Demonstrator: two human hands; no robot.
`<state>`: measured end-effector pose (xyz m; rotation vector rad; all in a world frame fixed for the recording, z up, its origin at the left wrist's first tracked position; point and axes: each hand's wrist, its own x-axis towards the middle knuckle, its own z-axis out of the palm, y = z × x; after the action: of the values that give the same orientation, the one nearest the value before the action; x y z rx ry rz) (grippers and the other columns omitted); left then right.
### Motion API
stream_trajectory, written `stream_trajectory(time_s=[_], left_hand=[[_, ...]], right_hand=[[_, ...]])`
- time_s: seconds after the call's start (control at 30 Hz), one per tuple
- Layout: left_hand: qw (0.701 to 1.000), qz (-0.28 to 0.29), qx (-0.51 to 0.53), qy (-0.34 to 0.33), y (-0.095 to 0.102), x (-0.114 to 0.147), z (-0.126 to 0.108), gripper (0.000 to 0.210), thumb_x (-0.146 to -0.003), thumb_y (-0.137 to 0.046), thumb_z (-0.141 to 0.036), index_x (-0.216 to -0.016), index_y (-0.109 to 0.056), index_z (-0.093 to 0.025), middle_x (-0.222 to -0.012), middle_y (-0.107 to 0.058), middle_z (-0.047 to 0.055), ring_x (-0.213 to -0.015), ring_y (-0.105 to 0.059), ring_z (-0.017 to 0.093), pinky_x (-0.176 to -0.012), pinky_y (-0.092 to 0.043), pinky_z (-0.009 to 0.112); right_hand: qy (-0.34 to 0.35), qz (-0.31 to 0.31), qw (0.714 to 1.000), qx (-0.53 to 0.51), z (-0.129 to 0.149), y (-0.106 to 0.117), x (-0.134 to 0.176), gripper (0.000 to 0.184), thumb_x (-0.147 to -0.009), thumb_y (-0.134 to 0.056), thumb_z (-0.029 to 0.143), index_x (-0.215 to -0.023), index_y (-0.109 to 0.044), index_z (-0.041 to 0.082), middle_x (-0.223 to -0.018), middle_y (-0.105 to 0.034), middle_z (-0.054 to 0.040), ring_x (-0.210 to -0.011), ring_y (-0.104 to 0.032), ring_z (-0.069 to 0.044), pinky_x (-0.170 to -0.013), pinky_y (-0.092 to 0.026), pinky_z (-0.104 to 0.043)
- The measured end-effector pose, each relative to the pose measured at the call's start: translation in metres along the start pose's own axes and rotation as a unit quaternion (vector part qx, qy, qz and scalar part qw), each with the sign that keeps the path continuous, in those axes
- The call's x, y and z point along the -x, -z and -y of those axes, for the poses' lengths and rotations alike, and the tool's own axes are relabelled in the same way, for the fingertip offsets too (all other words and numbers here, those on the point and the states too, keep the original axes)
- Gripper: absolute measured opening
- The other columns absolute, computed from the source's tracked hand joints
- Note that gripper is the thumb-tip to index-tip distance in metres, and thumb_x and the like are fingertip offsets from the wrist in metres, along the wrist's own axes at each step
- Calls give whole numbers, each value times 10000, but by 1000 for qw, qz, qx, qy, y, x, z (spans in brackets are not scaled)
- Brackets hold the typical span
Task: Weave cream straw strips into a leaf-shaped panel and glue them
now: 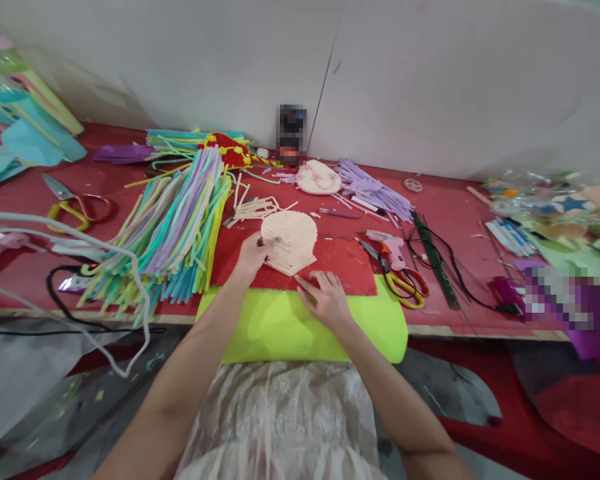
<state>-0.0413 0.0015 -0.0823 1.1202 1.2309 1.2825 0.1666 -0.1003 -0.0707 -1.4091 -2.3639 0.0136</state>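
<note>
A cream, leaf-shaped piece (294,243), built of slanting fuzzy strips like pipe cleaners meeting along a middle line, lies on a red felt sheet (347,267). At its left edge, my left hand (254,257) is closed, thumb and fingers on the rim, with a fingertip over the surface. Below the lower tip rests my right hand (327,299), its fingers apart and stretched towards that tip; nothing shows in it. Under the red sheet, a lime-green sheet (300,327) hangs over the table edge. Loose cream pipe cleaners (253,208) lie behind the piece.
A large bundle of coloured pipe cleaners (165,227) stands left, near scissors (73,203) and a white cable (140,293). Right are a pink glue gun (393,248), more scissors (405,287) and a dark ruler (435,260). Behind are a cream-pink oval piece (319,178) and purple pipe cleaners (375,187).
</note>
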Motion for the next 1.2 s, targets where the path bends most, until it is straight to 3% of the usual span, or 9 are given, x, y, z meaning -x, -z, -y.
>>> stream_trajectory(time_s=[0.4,0.57,0.73,0.9,1.03,1.13,1.2], left_hand=[[997,-14,62,30,-1,-1,-1,503,-599,-805,-409,-1008,-692,-139,-921,-731,77,-810,-664,214,-740,-522,328],[988,-27,146,52,-1,-2,-5,535,-574,-825,-400,-1020,-677,-146,-971,-729,87,-866,-675,203,-769,-529,321],[982,-57,173,44,-3,-1,-10,499,-580,-817,-398,-1000,-666,-175,-998,-721,76,-876,-669,162,-716,-521,257],[978,-99,178,33,-4,-2,-14,491,-566,-814,-395,-982,-656,-188,-1046,-704,68,-774,-650,120,-575,-470,201],[981,-111,155,-39,-6,5,-20,457,-616,-791,-398,-1009,-667,-201,-1052,-705,56,-879,-659,150,-725,-512,250],[988,-70,91,-104,-6,18,-28,334,-625,-798,-348,-904,-706,-189,-971,-718,59,-948,-656,196,-877,-500,333],[990,8,39,-136,-6,27,-34,238,-639,-792,-339,-819,-725,-199,-961,-718,73,-1016,-641,233,-943,-473,379]], right_hand=[[-16,-1,1000,-24,3,2,-3,391,-938,-494,373,-1322,-559,346,-1019,-581,-90,-958,-481,-247,-849,-403,-409],[-22,-47,991,-122,-2,-2,0,306,-940,-498,313,-1204,-650,288,-983,-616,-80,-937,-546,-214,-867,-445,-394],[-105,-132,945,-281,-8,-1,-2,171,-912,-549,338,-882,-678,230,-880,-627,-57,-848,-593,-187,-812,-494,-355],[-232,-166,870,-402,-15,0,-6,219,-819,-660,419,-801,-580,216,-789,-608,-11,-738,-592,-159,-711,-499,-303],[-254,-172,858,-411,-18,-3,-7,259,-777,-691,441,-776,-566,214,-776,-601,-3,-725,-583,-153,-706,-487,-291],[-268,-176,839,-440,-20,-5,-5,249,-804,-652,448,-797,-563,215,-740,-614,-2,-693,-591,-154,-675,-478,-286],[-263,-172,830,-460,-21,-6,-4,246,-835,-600,459,-833,-574,214,-742,-636,-9,-686,-598,-157,-659,-477,-286]])
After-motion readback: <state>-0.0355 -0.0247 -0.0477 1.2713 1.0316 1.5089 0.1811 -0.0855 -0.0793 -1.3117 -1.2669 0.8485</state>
